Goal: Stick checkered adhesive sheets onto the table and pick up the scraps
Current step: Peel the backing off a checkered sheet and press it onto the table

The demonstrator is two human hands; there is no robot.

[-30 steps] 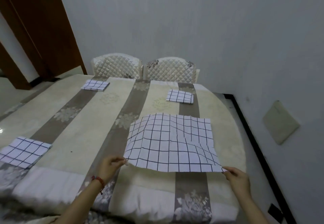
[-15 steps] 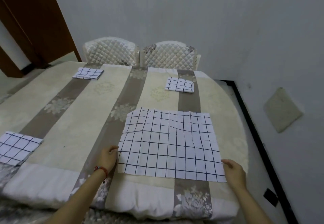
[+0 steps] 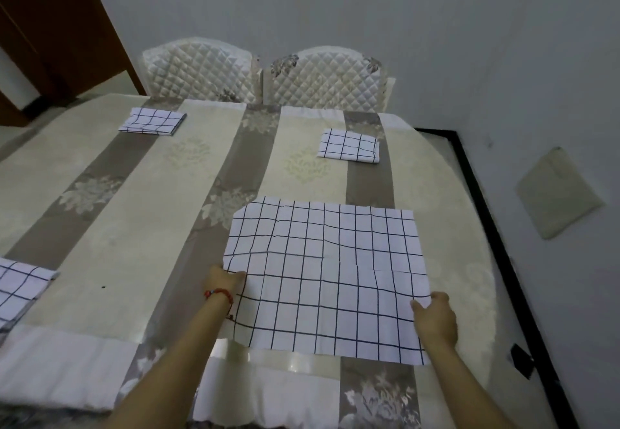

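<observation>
Both our hands are on the large checkered sheet (image 3: 327, 274), which lies spread on the striped tablecloth (image 3: 134, 227) near our edge of the table. Our left hand (image 3: 223, 281), with a red bracelet (image 3: 219, 294) at the wrist, touches the left edge of this sheet about halfway up; we cannot tell if its fingers pinch the edge or only press it. Our right hand (image 3: 436, 318) is at the right edge, a little nearer to us, and its thumb seems to lie on top of the sheet, as if it pinches the border. The sheet's long axis runs left to right between our hands, so each hand is equally near its own side. The far half shows some waves and creases, so we judge the next move is to smooth from the sheet's middle outward.

Beyond the sheet, toward the two quilted chairs (image 3: 265, 76), lie two folded checkered pieces (image 3: 349, 147) (image 3: 152, 121). Another folded piece (image 3: 20, 287) lies far left of the sheet. We see no container.
</observation>
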